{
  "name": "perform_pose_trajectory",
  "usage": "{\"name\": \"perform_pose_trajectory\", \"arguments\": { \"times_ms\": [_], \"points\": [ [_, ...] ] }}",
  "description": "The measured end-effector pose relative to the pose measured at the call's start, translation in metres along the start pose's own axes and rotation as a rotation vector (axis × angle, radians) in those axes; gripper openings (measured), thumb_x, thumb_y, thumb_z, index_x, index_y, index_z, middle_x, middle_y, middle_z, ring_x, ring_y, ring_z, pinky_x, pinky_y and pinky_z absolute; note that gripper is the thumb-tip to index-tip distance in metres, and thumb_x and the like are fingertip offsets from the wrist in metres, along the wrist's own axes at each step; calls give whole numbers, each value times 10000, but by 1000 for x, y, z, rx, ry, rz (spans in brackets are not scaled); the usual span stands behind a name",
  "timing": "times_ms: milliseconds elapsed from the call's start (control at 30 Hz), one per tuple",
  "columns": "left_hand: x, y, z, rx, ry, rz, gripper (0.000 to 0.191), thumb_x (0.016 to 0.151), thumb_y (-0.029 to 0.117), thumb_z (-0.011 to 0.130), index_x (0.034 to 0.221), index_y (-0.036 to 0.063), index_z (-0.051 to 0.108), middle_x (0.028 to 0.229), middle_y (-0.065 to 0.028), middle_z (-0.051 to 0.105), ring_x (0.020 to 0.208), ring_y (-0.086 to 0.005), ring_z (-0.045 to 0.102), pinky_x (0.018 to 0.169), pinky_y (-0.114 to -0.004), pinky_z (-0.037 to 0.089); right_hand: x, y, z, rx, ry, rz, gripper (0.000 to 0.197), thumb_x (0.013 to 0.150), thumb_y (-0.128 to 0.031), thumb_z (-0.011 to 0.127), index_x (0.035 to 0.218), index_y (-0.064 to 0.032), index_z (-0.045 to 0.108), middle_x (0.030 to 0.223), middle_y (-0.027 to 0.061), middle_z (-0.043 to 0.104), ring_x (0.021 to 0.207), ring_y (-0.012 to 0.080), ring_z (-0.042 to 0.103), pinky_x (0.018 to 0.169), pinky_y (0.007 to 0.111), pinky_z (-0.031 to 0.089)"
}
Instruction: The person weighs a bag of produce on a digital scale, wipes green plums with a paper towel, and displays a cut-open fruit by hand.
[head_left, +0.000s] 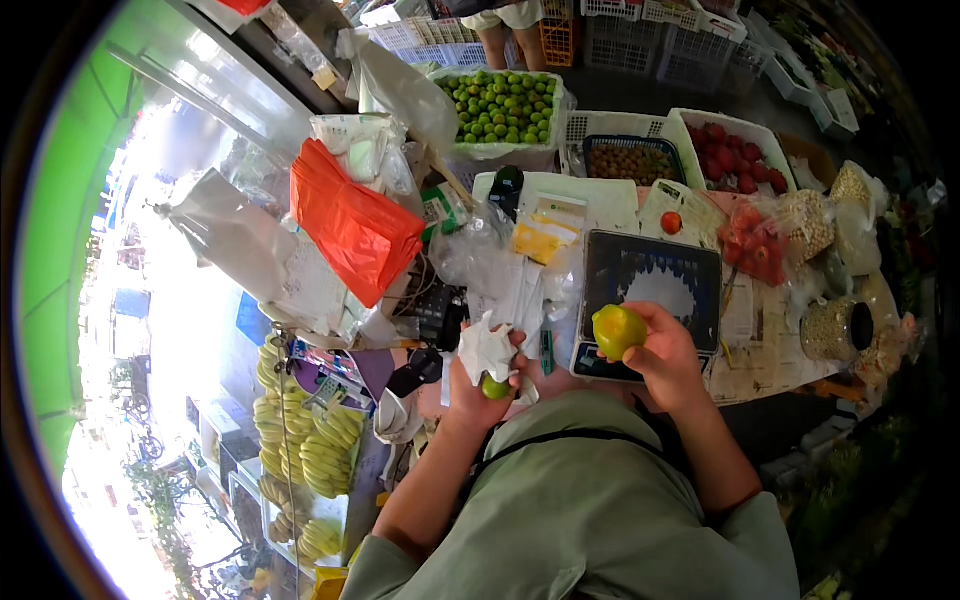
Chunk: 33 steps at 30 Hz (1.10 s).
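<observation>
My right hand (664, 356) grips a yellow-green fruit (619, 332) over the near part of a weighing scale (660, 277). The fruit's exact kind is hard to tell. In my left hand (476, 409) are a crumpled white tissue (486, 351) and a small green fruit (495, 387); the tissue hides part of the fingers. A teal box cutter (547, 352) lies on the table between my hands. Clear plastic bags (476, 255) are heaped beyond my left hand. One red tomato-like fruit (671, 223) rests on paper behind the scale.
Orange-red plastic bags (352, 217) hang at the left above bunches of bananas (300, 435). At the back stand a crate of green fruit (499, 109), a basket of small brown fruit (630, 161) and a box of red fruit (735, 157). A jar (832, 330) lies on the right.
</observation>
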<state>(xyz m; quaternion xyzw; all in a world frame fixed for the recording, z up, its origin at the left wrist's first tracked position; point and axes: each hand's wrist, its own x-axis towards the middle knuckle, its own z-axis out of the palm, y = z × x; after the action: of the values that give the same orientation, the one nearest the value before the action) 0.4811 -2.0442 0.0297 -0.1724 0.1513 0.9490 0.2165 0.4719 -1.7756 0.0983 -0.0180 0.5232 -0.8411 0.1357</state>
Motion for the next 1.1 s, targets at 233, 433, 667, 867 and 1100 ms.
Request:
{"name": "perform_pose_trajectory", "arguments": {
  "times_ms": [233,433,667,867,1100],
  "points": [
    [-1,-11,7,-252,100,-103,518,1023,488,470,1232,32,601,1231,-155,651,1181,-334,614,932,-442,578,-2,3,34,-78,-9,17,595,950,-404,676,1304,-27,382,1015,193,663,827,254,686,721,336,543],
    [5,-14,14,-11,216,-154,391,1014,442,529,1054,58,589,943,-61,647,836,-204,645,647,-347,547,-9,16,53,-84,-29,70,541,995,-379,611,1310,-39,333,930,200,658,764,284,691,665,353,557],
    [-1,-44,-29,219,288,-308,335,1027,402,464,954,97,581,772,-59,617,619,-203,596,486,-359,448,-26,49,46,-206,124,155,421,1045,-296,525,1304,-22,338,904,197,657,751,257,688,667,345,559],
    [5,-32,-39,85,373,-309,378,1028,369,389,934,74,606,742,-73,610,613,-229,600,512,-369,474,-30,61,70,-277,128,176,399,1042,-244,521,1316,-33,321,894,180,655,755,253,690,666,337,559],
    [-2,-13,-28,-43,275,-159,420,1069,381,308,1214,86,569,1031,-91,614,828,-241,594,692,-365,494,-28,69,88,-93,55,170,402,1017,-45,533,1335,-49,287,1110,158,640,958,202,671,838,331,550]
  ]
}}
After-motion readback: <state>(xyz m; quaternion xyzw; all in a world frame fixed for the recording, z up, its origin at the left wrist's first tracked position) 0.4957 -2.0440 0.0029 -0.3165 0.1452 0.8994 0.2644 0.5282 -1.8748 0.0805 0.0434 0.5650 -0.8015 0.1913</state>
